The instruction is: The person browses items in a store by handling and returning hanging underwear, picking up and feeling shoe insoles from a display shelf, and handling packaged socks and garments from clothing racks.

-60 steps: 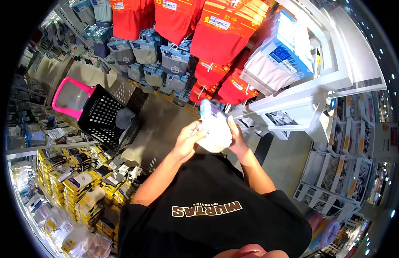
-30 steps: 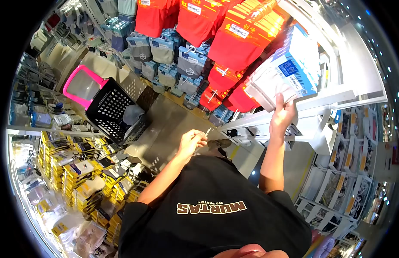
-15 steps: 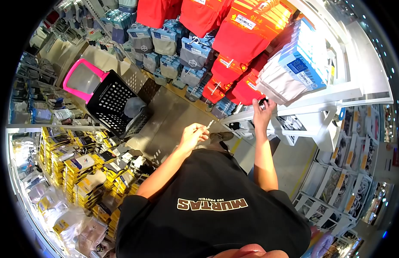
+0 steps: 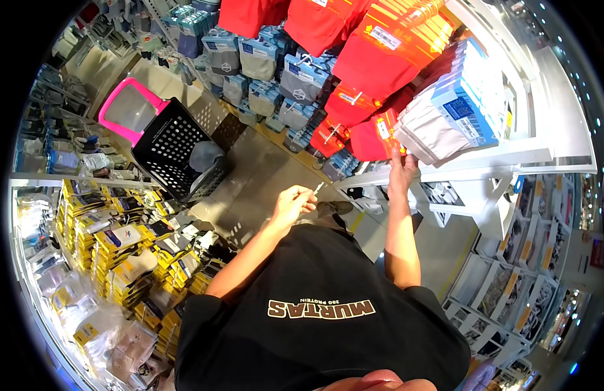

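Between the fingertips of my left hand (image 4: 294, 207), which is in front of my chest, is a small pale strip (image 4: 319, 188); its exact nature is unclear. My right hand (image 4: 402, 174) is raised at the lower edge of a hanging stack of pale garments (image 4: 427, 130) with blue and white cards (image 4: 465, 107). Its fingertips touch the underside of the stack, with the fingers a little apart. Just left of that stack hang red packs (image 4: 373, 138), with larger red packs (image 4: 380, 58) above.
A black basket (image 4: 178, 146) with a pink handle (image 4: 105, 111) stands on the floor at the left, grey cloth inside. Yellow-carded packs (image 4: 119, 241) fill the lower-left shelf. White racks (image 4: 510, 280) line the right. Blue-carded grey packs (image 4: 302, 79) hang ahead.
The shelves and basket have shifted slightly in view. My right hand has moved slightly down, its fingers now less spread and against the pale stack. My left hand keeps its pinch.
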The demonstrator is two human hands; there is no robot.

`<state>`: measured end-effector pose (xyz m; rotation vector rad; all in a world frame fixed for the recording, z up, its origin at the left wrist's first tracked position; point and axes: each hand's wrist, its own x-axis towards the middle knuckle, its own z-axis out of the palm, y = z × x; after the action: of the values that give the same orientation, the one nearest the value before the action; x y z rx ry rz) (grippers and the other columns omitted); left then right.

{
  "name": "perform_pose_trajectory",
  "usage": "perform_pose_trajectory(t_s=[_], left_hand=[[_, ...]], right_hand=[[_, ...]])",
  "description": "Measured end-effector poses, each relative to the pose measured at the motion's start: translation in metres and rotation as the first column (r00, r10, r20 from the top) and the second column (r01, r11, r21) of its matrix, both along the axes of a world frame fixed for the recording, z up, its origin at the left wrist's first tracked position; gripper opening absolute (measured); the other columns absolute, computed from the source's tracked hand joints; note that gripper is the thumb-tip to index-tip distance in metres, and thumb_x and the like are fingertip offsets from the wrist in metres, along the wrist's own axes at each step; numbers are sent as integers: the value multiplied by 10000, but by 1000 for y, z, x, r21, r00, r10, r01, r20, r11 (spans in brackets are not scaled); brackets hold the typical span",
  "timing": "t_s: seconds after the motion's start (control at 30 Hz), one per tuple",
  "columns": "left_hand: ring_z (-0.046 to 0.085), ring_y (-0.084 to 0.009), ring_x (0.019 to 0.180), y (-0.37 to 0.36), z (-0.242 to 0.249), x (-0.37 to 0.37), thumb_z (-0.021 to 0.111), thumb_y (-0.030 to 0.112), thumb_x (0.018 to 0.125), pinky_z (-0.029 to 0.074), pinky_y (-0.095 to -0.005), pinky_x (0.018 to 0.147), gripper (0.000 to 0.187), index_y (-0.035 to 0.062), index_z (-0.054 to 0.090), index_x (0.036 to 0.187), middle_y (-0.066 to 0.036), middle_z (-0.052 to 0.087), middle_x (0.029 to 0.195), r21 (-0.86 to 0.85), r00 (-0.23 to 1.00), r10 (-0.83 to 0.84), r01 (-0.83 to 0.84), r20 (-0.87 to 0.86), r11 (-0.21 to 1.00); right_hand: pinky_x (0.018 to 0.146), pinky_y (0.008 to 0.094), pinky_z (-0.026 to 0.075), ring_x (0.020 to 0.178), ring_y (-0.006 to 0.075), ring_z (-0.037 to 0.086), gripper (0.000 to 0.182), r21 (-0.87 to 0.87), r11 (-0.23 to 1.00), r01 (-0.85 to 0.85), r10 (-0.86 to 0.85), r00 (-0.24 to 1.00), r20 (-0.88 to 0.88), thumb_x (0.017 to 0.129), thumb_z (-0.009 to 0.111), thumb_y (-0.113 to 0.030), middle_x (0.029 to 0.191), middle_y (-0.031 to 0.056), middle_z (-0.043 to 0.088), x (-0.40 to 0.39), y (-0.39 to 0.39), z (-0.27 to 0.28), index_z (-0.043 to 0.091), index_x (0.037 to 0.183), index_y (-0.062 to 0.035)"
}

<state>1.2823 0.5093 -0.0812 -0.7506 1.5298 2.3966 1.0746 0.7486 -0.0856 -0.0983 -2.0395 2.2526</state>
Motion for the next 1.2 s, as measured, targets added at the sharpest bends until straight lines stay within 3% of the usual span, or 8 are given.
perform_pose_trajectory(t_s=[0.23,0.53,0.67,0.7,0.93,1.07,1.1,1.2], left_hand=[[647,-147,897,5,4,-6,614,217,968,513,-281,786,230,16,618,1080,-78,682,1004,-39,996,-78,76,-47,996],[394,-307,1378,26,35,-19,715,462,843,327,-438,1123,816,-16,411,1430,-198,406,1487,-456,885,-366,210,-288,865],[547,-229,1198,24,31,-25,669,284,925,394,-402,1063,512,-36,549,1306,-156,614,1278,-325,811,-462,355,-360,877],[603,-172,1053,26,30,-23,636,199,953,461,-354,972,340,-34,625,1199,-117,677,1134,-366,837,-436,312,-332,877],[637,-118,913,33,24,-13,620,179,972,525,-288,837,272,-27,610,1149,-64,670,1052,50,947,-76,96,-311,994],[609,-110,930,28,26,-15,641,276,965,507,-284,827,326,1,592,1133,-50,643,1048,235,981,143,-110,-130,966],[608,-109,936,27,20,-16,636,283,968,510,-285,824,328,10,584,1142,-40,638,1056,196,976,178,-150,-129,969],[610,-112,926,29,28,-17,619,311,976,519,-292,808,325,35,577,1141,-25,628,1058,264,949,312,-291,-40,920]], right_hand=[[895,307,474,1026,146,588,342,-179,984,19,-17,1000,14,1006,567,-218,1168,87,622,46,3,55,536,1258,11],[931,340,498,1050,186,613,358,-410,903,-131,222,958,181,1014,544,-286,1170,107,622,91,-4,66,534,1220,7],[916,319,490,1032,165,607,311,-358,925,-127,239,928,287,999,570,-257,1124,79,629,110,-19,52,574,1187,-8],[905,310,483,1021,159,605,318,-308,943,-124,226,919,322,991,583,-263,1124,76,632,112,-23,45,588,1172,-1],[918,303,479,1099,166,589,395,-289,941,-178,303,825,477,952,643,-196,1203,96,616,114,-36,9,550,1268,21],[875,257,458,985,117,566,436,161,935,-316,265,924,274,934,659,-127,1126,72,602,119,-35,-12,522,1327,0],[955,328,465,1084,192,594,431,102,951,-291,253,925,283,916,675,-143,1256,132,592,120,-43,4,544,1303,-3],[962,344,472,1107,217,590,427,75,831,-552,519,816,254,872,724,-171,1269,125,595,133,-45,23,606,1244,1]])
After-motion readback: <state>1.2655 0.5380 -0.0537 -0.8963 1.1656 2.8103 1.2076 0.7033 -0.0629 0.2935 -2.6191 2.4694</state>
